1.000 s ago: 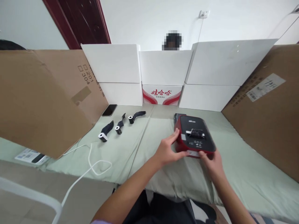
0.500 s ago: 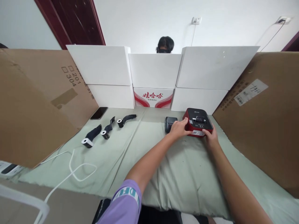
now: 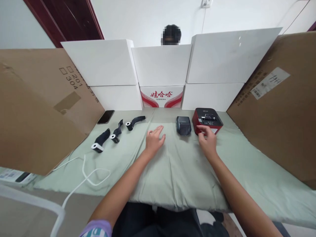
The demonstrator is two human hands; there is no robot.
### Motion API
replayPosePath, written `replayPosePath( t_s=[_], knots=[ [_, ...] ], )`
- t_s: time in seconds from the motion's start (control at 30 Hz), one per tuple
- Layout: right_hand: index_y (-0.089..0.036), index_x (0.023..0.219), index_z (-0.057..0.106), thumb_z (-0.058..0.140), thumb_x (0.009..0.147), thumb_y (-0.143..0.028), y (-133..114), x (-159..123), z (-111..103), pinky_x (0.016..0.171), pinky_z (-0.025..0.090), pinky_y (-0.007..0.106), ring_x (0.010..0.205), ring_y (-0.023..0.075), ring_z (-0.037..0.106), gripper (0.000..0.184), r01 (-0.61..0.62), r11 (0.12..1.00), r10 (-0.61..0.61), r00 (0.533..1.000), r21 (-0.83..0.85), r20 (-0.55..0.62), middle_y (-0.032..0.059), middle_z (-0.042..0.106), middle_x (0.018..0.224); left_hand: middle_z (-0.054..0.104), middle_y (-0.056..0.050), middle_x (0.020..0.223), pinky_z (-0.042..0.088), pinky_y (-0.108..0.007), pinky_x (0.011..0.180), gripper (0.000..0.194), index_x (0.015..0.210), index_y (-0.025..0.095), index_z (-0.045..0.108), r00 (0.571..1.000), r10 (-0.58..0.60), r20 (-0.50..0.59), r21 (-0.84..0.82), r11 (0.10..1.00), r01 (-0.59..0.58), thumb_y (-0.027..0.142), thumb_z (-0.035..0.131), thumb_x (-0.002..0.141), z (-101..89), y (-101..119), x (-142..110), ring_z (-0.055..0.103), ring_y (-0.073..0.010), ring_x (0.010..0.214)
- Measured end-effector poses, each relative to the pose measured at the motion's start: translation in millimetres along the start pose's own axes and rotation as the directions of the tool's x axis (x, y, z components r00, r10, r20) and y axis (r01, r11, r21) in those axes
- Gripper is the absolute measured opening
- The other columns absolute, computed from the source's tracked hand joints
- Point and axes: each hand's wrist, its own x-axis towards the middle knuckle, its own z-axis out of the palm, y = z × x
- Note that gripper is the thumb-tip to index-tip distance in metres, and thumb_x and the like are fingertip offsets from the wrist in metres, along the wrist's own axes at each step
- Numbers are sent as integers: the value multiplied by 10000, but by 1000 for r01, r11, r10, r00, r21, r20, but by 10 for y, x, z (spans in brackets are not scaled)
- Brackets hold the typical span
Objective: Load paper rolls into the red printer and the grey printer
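Observation:
My left hand [image 3: 154,142] hovers over the middle of the green cloth, fingers stretched and nothing in them. My right hand [image 3: 207,143] is in front of a red-and-black boxy device [image 3: 210,116] that looks like a label printer. Its fingers are loosely bent and apart, overlapping the printer's front; I cannot tell whether they touch it. Between the hands, farther back, stands a smaller dark grey device [image 3: 183,125], perhaps a portable printer. Left of my left hand lie three small rolls with black strips unwound: one near the centre [image 3: 135,122], one in the middle [image 3: 117,131] and one nearest me [image 3: 100,141].
A black phone [image 3: 106,117] lies at the back left. A white cable [image 3: 96,170] loops over the cloth [image 3: 170,177] at the front left. White boxes [image 3: 161,65] wall off the back, cardboard sheets [image 3: 37,108] the sides. Behind the boxes a person's head [image 3: 171,34] shows.
Both hands have come off the sides of the red-and-black printer. My left hand has moved left over the cloth; my right hand has shifted left across the printer's front. The camera view has tilted down.

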Motion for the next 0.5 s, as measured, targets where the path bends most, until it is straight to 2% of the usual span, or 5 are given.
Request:
replayPosePath(
  t_s=[0.13,0.23,0.3,0.37,0.5],
  knots=[
    [-94,1394,485,601,796,-339,-195,250,635,1066,444,450,1257,332,573,656,-179,960,209,970,-214,126,217,585,1367,670,-86,1348,411,-423,1055,391,1284,204,656,982,-180,-65,-31,983,178,225,544,910,-76,-444,-111,640,-246,1241],
    [-61,1531,283,732,721,-378,-311,519,967,1038,438,513,1288,429,530,979,-312,799,448,880,-514,161,305,471,1434,683,-77,1330,407,-420,1084,381,1263,205,673,956,-266,-122,-85,963,257,226,555,902,-97,-500,-64,655,-252,1212],
    [-71,1565,204,787,671,-372,-387,595,1075,1001,444,528,1276,469,521,1109,-341,692,536,833,-636,137,334,431,1439,686,-69,1327,398,-415,1107,376,1254,214,680,955,-276,-110,-119,957,263,220,560,898,-110,-486,-27,652,-245,1216],
    [-80,1564,213,801,652,-394,-477,533,1108,995,433,522,1268,479,514,1130,-306,669,517,846,-677,129,329,437,1418,702,-68,1301,389,-412,1125,366,1243,216,689,953,-290,-83,-160,948,275,224,560,901,-116,-470,-2,655,-237,1210],
    [-103,1554,228,732,686,-499,-766,46,1091,997,421,510,1243,446,516,1078,-181,750,409,883,-636,231,272,483,1348,716,-80,1277,395,-382,1140,388,1277,194,677,949,-315,19,-320,897,304,334,542,940,-105,-467,33,650,-223,1216]
  ],
)
